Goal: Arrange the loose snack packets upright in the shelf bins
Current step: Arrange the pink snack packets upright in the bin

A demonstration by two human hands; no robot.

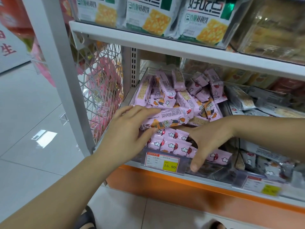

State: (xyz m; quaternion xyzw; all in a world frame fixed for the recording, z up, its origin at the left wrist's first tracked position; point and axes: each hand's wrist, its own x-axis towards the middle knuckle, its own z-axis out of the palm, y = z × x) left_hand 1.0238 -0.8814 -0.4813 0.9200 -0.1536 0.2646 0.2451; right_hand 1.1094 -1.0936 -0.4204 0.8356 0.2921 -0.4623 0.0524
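Pink snack packets point(181, 90) fill the clear bin point(132, 95) at the left end of the lower shelf. Most lie in a loose heap toward the back, tilted at all angles and overlapping.

Front row point(171, 142): several packets stand on edge side by side just behind the bin's front wall (balloon-and-cloud print facing out).

Left hand point(128, 129): pinches one long pink packet point(170, 119), fingers along its upper edge and thumb against its lower edge. The packet lies roughly horizontal, above the front row and touching the heap behind.

Right hand point(208, 138): reaches in from the right, with its fingers pushed down among the packets behind the front row and hidden there. The thumb is straight and points down over the outside of the front wall. Cannot tell whether the buried fingers grip anything.

Price tag point(161, 161) reads 15.80 in a yellow box, clipped to the bin's front beside the right thumb.

Surroundings:
- The neighbouring bin to the right holds grey packets point(247, 100), also jumbled.
- The upper shelf holds white cracker packs point(151, 15), upright and facing front.
- An orange strip point(181, 184) runs under the shelf edge.
- A white wire mesh panel point(102, 80) closes the left side of the rack.
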